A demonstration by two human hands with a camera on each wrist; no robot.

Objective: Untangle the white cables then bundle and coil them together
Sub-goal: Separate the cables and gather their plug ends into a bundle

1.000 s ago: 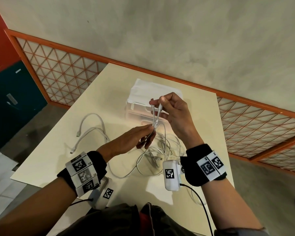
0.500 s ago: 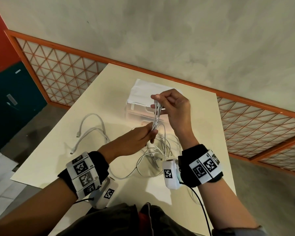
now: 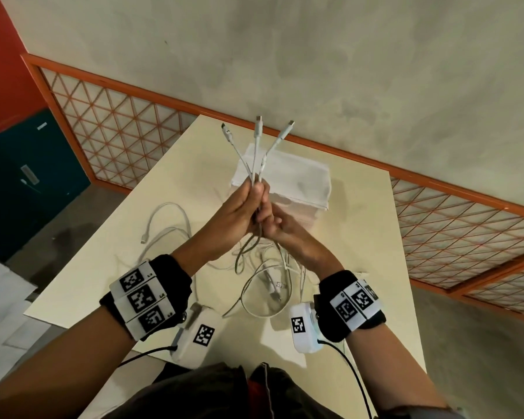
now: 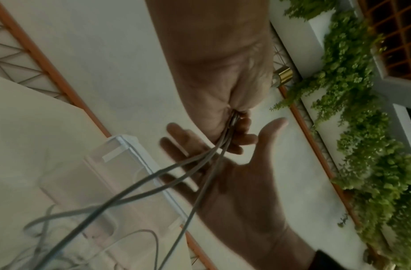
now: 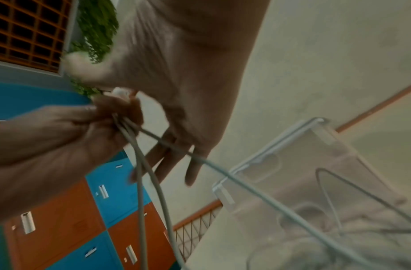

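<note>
Head looks down; wrist views close, upward; share cables (image 3: 256, 152).

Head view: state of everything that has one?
left hand: pinches the white cables just below their connectors.
right hand: fingers extended, cables run across its palm.
white cables: three ends raised and fanned; rest tangled on table.
loose cable: slack on table, unheld.
clear plastic box: on table, white top; lidded or not, unclear.
</note>
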